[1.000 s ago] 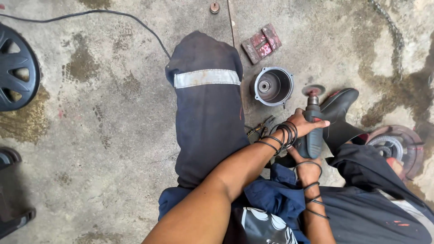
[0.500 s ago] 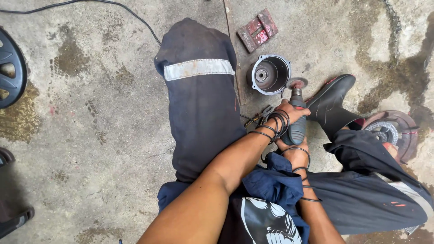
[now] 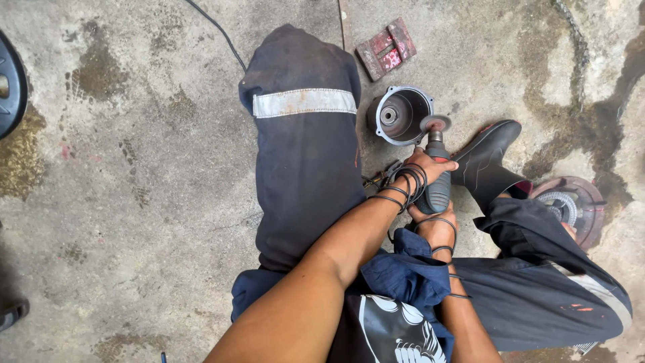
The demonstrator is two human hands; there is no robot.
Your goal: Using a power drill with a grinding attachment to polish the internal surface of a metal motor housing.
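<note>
While my left hand (image 3: 424, 169) wraps the grinder (image 3: 438, 183) near its head, my right hand (image 3: 433, 225) closes round the rear of the body just behind. Its long axis runs straight away from me, disc (image 3: 435, 123) at the far tip. Just beyond the disc sits the metal cup (image 3: 402, 115), mouth toward me, nearly touching. My boot (image 3: 487, 161) lies close on the right, my trouser leg (image 3: 302, 148) on the left.
</note>
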